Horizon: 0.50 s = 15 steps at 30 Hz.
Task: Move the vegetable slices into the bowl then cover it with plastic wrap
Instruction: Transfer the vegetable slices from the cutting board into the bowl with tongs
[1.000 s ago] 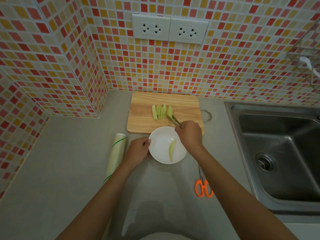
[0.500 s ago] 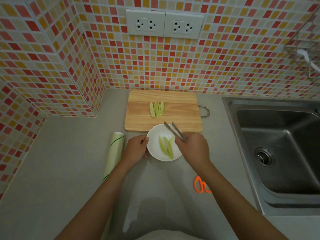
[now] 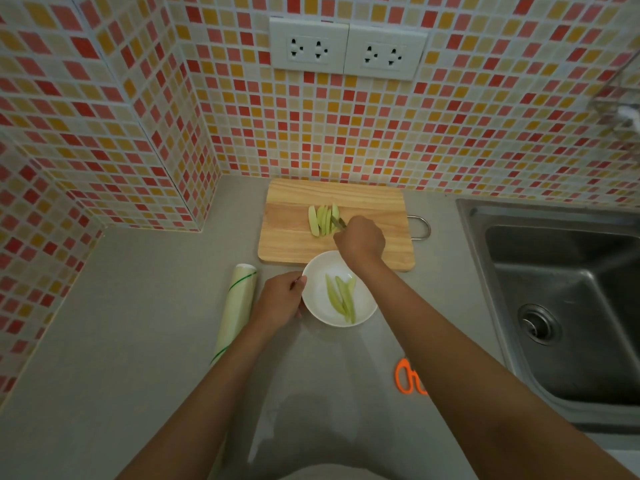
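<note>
While the left hand [image 3: 281,299] grips the white bowl [image 3: 320,303] at centre frame, the right hand [image 3: 360,241] clamps tongs [image 3: 337,222] at green vegetable slices [image 3: 323,220] on the cutting board [image 3: 374,209] above. Slices look light, limp, likely slippery; pinch mid-length.

Pale green slices [image 3: 323,220] lie at my right hand [image 3: 360,241] on a light wood board [image 3: 374,202] with darker grain — more pale green ones sit in the white bowl [image 3: 320,296] by my left hand [image 3: 280,301]. Left of it, a cream roll [image 3: 237,306] striped green. Orange scissors [image 3: 408,377] near my right forearm. Grey counter [image 3: 138,341]; red, orange and cream mosaic tiles [image 3: 485,133] — white sockets [image 3: 348,50].
</note>
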{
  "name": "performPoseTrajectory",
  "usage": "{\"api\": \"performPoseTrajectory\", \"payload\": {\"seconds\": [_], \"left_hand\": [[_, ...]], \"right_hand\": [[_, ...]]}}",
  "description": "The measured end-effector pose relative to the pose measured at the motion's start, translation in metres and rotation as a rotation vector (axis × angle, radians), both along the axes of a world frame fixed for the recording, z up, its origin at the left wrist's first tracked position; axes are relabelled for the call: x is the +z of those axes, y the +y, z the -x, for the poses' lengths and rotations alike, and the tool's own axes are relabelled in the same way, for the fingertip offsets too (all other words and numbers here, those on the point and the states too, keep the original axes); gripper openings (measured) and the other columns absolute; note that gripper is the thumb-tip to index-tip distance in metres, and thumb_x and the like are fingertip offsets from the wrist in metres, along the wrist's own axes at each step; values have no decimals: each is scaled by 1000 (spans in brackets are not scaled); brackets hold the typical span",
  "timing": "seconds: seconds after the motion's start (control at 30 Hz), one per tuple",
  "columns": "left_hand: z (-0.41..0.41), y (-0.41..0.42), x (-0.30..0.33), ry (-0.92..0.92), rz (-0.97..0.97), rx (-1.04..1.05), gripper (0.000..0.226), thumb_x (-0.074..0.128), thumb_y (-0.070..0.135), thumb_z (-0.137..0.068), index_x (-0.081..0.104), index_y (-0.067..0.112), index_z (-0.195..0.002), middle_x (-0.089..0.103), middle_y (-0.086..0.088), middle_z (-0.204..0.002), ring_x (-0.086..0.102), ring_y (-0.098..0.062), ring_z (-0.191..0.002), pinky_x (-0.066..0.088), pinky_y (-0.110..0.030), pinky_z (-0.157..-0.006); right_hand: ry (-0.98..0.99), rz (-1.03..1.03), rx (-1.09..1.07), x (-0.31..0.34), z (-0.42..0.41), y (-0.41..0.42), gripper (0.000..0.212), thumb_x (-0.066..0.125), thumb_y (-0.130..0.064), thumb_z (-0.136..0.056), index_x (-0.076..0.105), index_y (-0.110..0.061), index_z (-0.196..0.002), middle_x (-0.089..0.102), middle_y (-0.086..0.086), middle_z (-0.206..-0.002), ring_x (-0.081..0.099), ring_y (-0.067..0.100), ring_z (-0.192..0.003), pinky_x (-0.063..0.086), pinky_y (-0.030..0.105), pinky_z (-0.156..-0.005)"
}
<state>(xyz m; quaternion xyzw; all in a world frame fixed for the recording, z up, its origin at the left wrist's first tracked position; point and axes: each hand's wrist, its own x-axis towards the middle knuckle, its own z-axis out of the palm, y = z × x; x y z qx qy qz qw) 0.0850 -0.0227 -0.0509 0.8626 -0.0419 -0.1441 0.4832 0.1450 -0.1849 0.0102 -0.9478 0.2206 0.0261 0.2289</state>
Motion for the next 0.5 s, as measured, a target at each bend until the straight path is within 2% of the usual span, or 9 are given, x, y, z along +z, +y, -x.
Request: {"api": "performPoseTrajectory", "payload": {"seconds": [0.13, 0.2, 0.27, 0.3, 0.37, 0.4, 0.5], "left_hand": [[0, 0, 0, -4, 3, 0, 32, 42, 23, -98, 62, 25, -73, 61, 2, -51, 55, -9, -41, 47, -31, -59], [-1, -1, 0, -6, -3, -3, 33, 42, 22, -97, 61, 24, -70, 60, 2, -51, 55, -9, -41, 46, -31, -58], [-2, -1, 0, -2, 5, -3, 32, 42, 21, -97, 62, 21, -72, 60, 1, -51, 55, -10, -40, 45, -30, -56], [-2, -2, 0, -2, 3, -2, 32, 42, 21, -97, 63, 20, -73, 60, 2, -51, 54, -9, -40, 45, -30, -56], [-3, -2, 0, -5, -5, -1, 31, 43, 21, -97, 65, 18, -77, 60, 3, -51, 54, -8, -39, 45, -29, -56], [-3, -1, 0, -7, -8, -3, 30, 43, 21, -98, 66, 17, -79, 60, 2, -51, 54, -8, -40, 45, -29, -56], [-3, -1, 0, -6, -1, -5, 29, 43, 22, -98, 68, 20, -84, 62, 0, -53, 56, -10, -40, 46, -27, -55]], "right_hand": [[19, 23, 11, 0, -3, 4, 12, 60, -15, -81, 56, -13, -71, 65, 7, -78, 66, 29, -81, 33, 25, -51], [25, 65, 39, -1, -5, 8, 5, 60, -12, -82, 62, -11, -78, 70, 9, -88, 67, 29, -86, 37, 27, -57], [22, 75, 58, -1, -5, 10, 7, 58, -9, -84, 65, -7, -83, 70, 11, -94, 67, 30, -88, 39, 29, -60], [22, 57, 64, -1, -4, 9, 9, 56, -9, -85, 63, -7, -79, 70, 12, -93, 66, 31, -88, 39, 29, -60], [5, -2, 44, 3, 2, 3, 24, 55, -8, -85, 49, -10, -61, 64, 8, -75, 62, 30, -77, 34, 26, -53], [-16, -39, 23, 6, 8, -1, 32, 55, -9, -85, 43, -12, -55, 55, 5, -63, 57, 27, -67, 28, 25, -47], [-103, -156, -6, 20, 41, -11, 36, 58, -12, -81, 40, -12, -50, 35, -2, -47, 35, 14, -44, 18, 26, -42]]}}
